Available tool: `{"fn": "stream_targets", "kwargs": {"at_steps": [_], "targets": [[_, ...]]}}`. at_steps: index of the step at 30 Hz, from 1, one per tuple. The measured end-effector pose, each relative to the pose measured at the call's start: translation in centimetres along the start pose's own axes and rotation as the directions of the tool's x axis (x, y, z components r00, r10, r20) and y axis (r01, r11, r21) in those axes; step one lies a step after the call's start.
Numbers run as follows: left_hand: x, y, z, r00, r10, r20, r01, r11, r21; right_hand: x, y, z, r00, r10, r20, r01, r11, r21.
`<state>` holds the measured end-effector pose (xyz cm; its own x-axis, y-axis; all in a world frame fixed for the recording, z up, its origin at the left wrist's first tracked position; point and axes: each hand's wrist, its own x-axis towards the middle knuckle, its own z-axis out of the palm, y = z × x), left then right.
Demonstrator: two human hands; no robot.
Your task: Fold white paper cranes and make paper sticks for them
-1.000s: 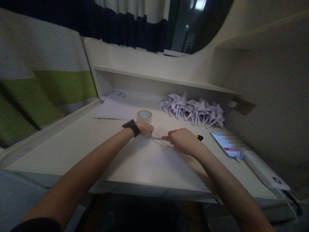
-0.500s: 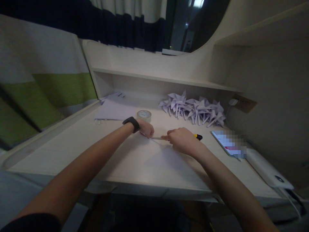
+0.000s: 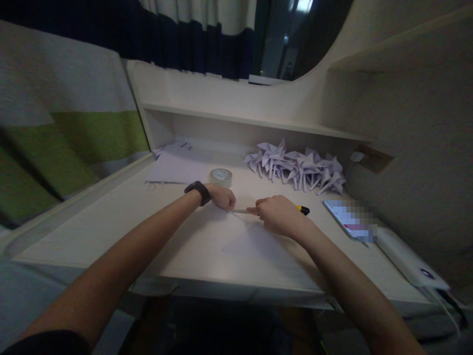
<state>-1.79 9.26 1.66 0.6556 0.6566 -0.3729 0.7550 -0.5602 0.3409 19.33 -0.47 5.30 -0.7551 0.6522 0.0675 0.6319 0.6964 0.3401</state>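
Observation:
A thin, pale paper strip (image 3: 241,211), flat or rolled I cannot tell, runs between my two hands low over the desk. My left hand (image 3: 223,197), with a dark band on the wrist, is closed at the strip's left end. On the other end, the fingers of my right hand (image 3: 279,214) are bent and pressed down. Past that hand pokes the black-and-yellow end of a tool (image 3: 303,210); the rest is hidden, so I cannot tell whether it is held or just lies there. Just behind my left hand sits a roll of clear tape (image 3: 220,177).
Several folded paper pinwheels (image 3: 301,165) are heaped at the back right, under the shelf (image 3: 240,118). White paper sheets (image 3: 177,165) lie at the back left. On the right are a phone (image 3: 347,219) and a white power strip or box (image 3: 410,259) with cables.
My left wrist has shifted slightly left, while its fingers stay at the strip's end. My right hand and the things on the desk look the same.

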Motion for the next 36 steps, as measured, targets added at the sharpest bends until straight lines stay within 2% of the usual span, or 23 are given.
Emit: {"fn": "stream_targets", "kwargs": {"at_steps": [9,23,28,36], "targets": [[-0.11,-0.19,0.29,1.000,0.006,-0.017,-0.006,1.000,0.002,0.01,0.00,-0.17,1.000,0.018,0.021,-0.018,1.000,-0.007],[-0.71,-0.19,0.77,0.995,0.027,-0.095,-0.035,0.996,-0.085,0.19,0.16,0.33,0.999,0.034,0.026,-0.034,0.999,0.003],[-0.38,-0.56,0.87,0.995,0.012,-0.096,-0.022,0.995,-0.101,0.24,0.19,0.60,0.998,0.061,-0.019,-0.060,0.998,0.014],[-0.23,-1.00,0.71,0.997,0.006,-0.072,-0.014,0.993,-0.118,0.18,0.12,0.32,0.998,0.058,0.000,-0.058,0.998,0.020]]}}
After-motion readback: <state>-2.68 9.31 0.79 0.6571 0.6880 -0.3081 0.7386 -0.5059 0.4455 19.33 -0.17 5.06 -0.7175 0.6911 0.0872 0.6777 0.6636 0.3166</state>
